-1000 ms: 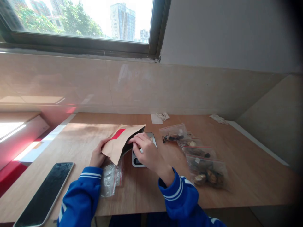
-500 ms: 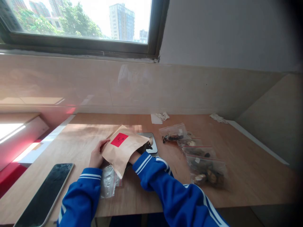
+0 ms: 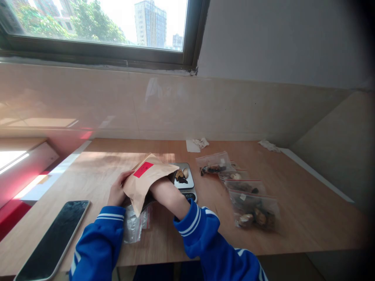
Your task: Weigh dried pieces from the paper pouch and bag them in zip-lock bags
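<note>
1. Wood-look worktop [image 3: 166, 249] spans the frame below a tiled wall [image 3: 234, 109]; a window [image 3: 102, 23] occupies the upper left.
2. Paper bag [image 3: 159, 171], brown with a red label [image 3: 143, 169], is held tilted at centre, mouth towards the lower right.
3. Left hand [image 3: 117, 189] grips the bag at its left edge.
4. Right hand [image 3: 161, 190] is inside the bag mouth; fingers hidden, so whether it is closed on anything cannot be told.
5. Scale [image 3: 190, 182], partly behind the bag and right forearm, carries dark and light-brown pieces [image 3: 181, 176].
6. Clear plastic bags [image 3: 133, 224] lie below the left hand.
7. Filled zip bags [image 3: 254, 212] lie overlapping, right of centre.
8. Phone [image 3: 54, 240] lies at lower left.
</note>
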